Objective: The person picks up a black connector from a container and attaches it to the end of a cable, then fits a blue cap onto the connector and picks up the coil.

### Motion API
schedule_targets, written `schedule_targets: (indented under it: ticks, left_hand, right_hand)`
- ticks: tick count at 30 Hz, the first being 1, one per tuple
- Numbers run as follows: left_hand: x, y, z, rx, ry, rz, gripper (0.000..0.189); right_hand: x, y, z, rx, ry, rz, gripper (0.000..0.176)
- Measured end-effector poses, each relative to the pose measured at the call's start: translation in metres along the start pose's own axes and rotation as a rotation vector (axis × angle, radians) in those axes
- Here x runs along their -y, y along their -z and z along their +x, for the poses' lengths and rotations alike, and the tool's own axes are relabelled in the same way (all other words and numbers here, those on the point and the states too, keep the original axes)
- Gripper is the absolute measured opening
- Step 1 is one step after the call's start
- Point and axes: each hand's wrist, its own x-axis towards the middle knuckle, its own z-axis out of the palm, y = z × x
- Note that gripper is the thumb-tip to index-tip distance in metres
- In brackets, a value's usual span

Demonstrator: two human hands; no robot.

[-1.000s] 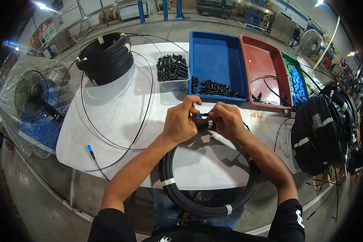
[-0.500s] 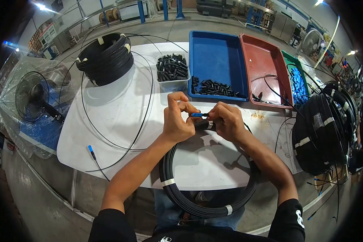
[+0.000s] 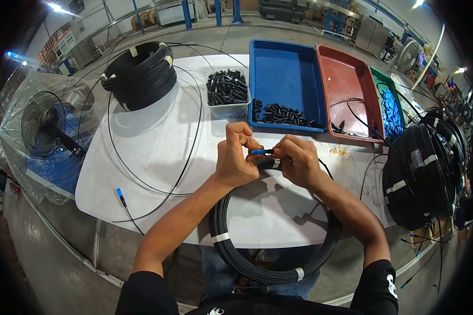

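Note:
A small blue connector with a black end is held between my two hands, above the far rim of a black cable coil. My left hand pinches its blue part between thumb and fingers. My right hand is closed around the black end on the right side. White tape bands the coil, which lies partly on the white table and partly over its front edge. Another blue-tipped cable end rests on the table at the left.
A tall black coil stands back left. Behind my hands are a tub of black parts, a blue tray, a red tray and a green tray. More coils are stacked right; a wrapped fan is left.
The whole view has shifted slightly. Both hands keep their grip on the connector, with hardly any change in finger position.

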Motion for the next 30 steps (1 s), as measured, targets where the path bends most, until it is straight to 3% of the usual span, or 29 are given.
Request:
schedule_targets:
  ticks: [5,12,17,20,26,30]
  left_hand:
    - [-0.004,0.0,0.002,0.042,-0.033,0.081,0.054]
    - [0.003,-0.002,0.0,0.023,0.026,-0.042,0.06]
    - [-0.001,0.005,0.009,0.131,0.1,-0.033,0.069]
    - [0.001,0.006,0.012,0.15,-0.036,-0.007,0.071]
    - [0.007,0.018,0.015,0.166,0.12,-0.077,0.066]
    - [0.009,0.019,0.015,0.177,0.115,-0.068,0.065]
  right_hand:
    - [0.002,-0.003,0.0,-0.005,0.013,-0.014,0.021]
    - [0.002,0.0,0.0,0.006,-0.033,0.02,0.018]
    - [-0.009,0.003,-0.004,0.058,-0.195,0.101,0.017]
    - [-0.01,0.003,-0.004,0.078,-0.248,0.137,0.015]
    - [-0.006,0.006,0.0,0.069,-0.263,0.146,0.015]
    - [-0.007,0.005,0.0,0.084,-0.279,0.148,0.015]
